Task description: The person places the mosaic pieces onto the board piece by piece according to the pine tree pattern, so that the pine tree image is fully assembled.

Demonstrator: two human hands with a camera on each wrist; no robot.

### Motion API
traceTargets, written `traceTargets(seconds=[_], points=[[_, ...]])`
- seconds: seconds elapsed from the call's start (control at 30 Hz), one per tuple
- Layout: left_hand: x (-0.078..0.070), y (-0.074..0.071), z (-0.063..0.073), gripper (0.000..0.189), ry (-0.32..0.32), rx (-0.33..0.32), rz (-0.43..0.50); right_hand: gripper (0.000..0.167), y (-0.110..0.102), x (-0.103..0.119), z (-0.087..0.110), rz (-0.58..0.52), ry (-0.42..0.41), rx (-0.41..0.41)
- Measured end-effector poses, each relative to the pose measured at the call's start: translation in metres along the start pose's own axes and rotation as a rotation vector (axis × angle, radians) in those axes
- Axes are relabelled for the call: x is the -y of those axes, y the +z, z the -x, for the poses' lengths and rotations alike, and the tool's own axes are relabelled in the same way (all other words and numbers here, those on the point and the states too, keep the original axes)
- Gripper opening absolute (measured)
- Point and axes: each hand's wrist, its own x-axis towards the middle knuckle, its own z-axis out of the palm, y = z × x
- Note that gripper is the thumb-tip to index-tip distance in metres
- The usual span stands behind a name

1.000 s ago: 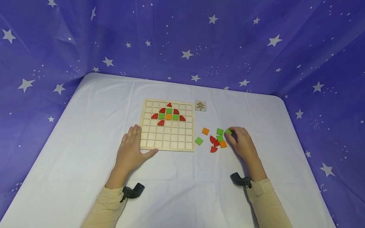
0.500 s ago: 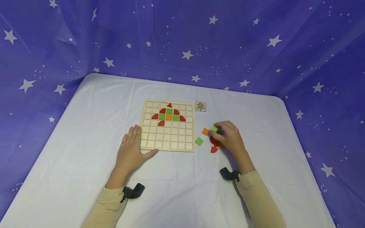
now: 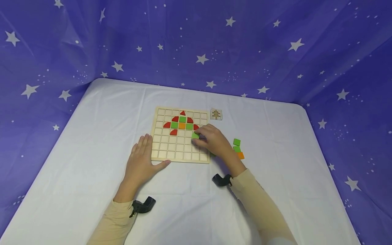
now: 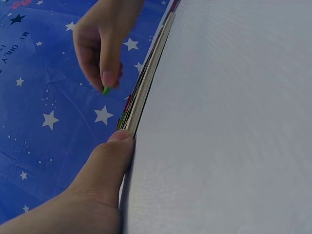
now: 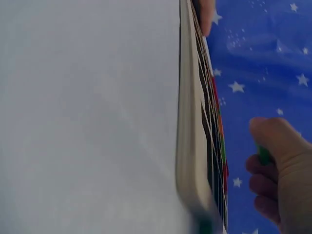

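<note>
A wooden grid board (image 3: 159,149) lies on the table with red, green and orange pieces set in its upper cells. My left hand (image 3: 139,160) rests against the board's left edge, fingers straight, thumb along the near edge at the lower left corner. Over the right part of the board, my right hand (image 3: 215,141) pinches a green square tile (image 3: 195,135) between thumb and fingers. In the right wrist view the same green tile (image 5: 263,155) shows partly behind the thumb. The right hand covers some cells and hides loose pieces beneath it.
A small card (image 3: 216,114) with a brown tree pattern lies beside the board's upper right corner. Right of the right wrist lie two green tiles (image 3: 237,142) and an orange tile (image 3: 240,155). A starry purple cloth (image 3: 196,41) hangs behind the white table (image 3: 275,153).
My right hand has carried the green tile leftward from the loose pieces to above the board. The left hand has stayed in place at the board's edge.
</note>
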Motion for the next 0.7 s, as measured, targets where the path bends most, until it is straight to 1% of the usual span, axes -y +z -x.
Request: traceTargets(seconds=[0.07, 0.13, 0.37, 0.53, 0.7], points=[[0.0, 0.0, 0.0, 0.122, -0.002, 0.005, -0.002, 0.031, 0.005, 0.005, -0.008, 0.03, -0.011, 0.041], [0.0, 0.0, 0.0, 0.122, -0.004, 0.008, -0.002, 0.03, 0.01, 0.01, -0.014, 0.076, -0.029, 0.06], [0.0, -0.001, 0.0, 0.121, -0.002, 0.007, -0.011, 0.03, 0.024, 0.018, -0.028, 0.214, -0.069, 0.077], [0.0, -0.001, 0.0, 0.121, 0.0, 0.006, -0.011, 0.029, 0.03, 0.022, -0.033, 0.253, -0.078, 0.07], [0.0, 0.0, 0.0, 0.121, -0.003, 0.009, -0.011, 0.031, 0.034, 0.022, -0.036, 0.284, -0.054, 0.057]])
